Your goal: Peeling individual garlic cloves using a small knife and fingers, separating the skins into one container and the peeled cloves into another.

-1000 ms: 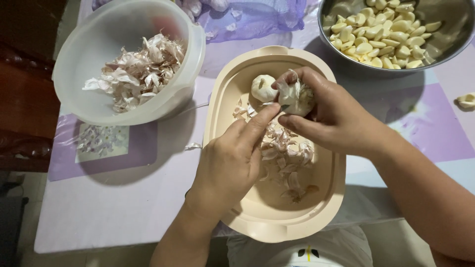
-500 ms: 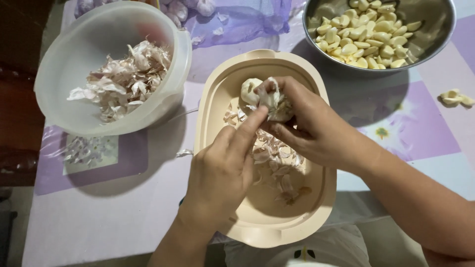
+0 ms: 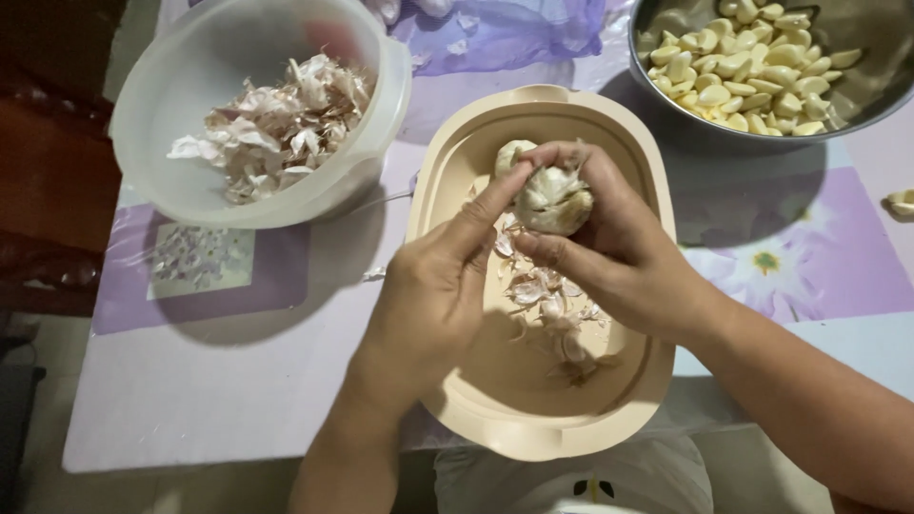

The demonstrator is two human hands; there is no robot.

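Note:
My right hand (image 3: pixel 624 252) grips a garlic bulb (image 3: pixel 552 198) above a beige oval tray (image 3: pixel 457 162). My left hand (image 3: pixel 428 300) reaches in from below, its thumb and fingertips pressed on the bulb's left side. A second garlic bulb (image 3: pixel 507 155) lies in the tray just behind the held one, partly hidden. Papery garlic skins (image 3: pixel 552 309) lie scattered on the tray floor under my hands.
A translucent white bowl (image 3: pixel 171 124) of garlic skins stands at the upper left. A steel bowl (image 3: pixel 857 38) of peeled cloves (image 3: pixel 743 76) sits at the upper right. A purple mesh bag (image 3: pixel 505 33) lies behind the tray. A loose clove (image 3: pixel 902 202) rests at the right edge. The table's front edge runs below.
The view has shifted slightly, and both hands have stayed on the garlic bulb over the tray. The bulb has turned a little in my fingers.

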